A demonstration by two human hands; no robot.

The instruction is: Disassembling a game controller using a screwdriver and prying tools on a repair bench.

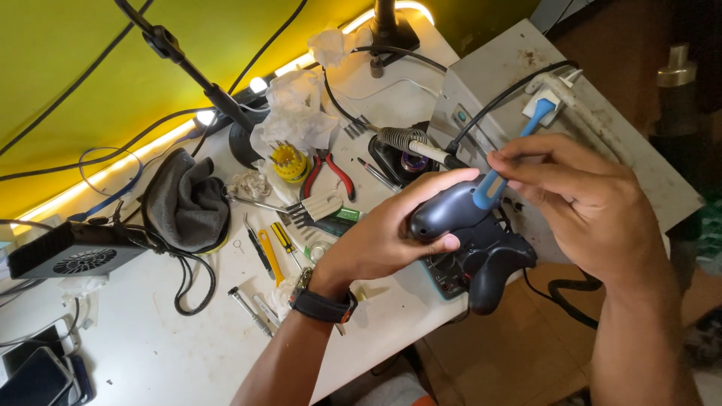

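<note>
A cluttered white workbench [150,353] runs under a yellow wall. A grey cloth [184,199] lies bunched near the middle, with a black fan [71,256] to its left. Red-handled pliers [331,173] sit beside a yellow screwdriver-bit holder [289,162], crumpled tissue [297,113] just behind them. A soldering iron [410,143] rests in its stand. Two phones [37,372] lie at the bottom-left corner. A grey metal box [602,113] stands at right.

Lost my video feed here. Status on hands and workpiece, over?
Left hand gripping dark game controller above the bench edge. Right hand pinching blue-handled tool against the controller's top grip. Soldering iron parked just behind; nothing between the hands.
</note>
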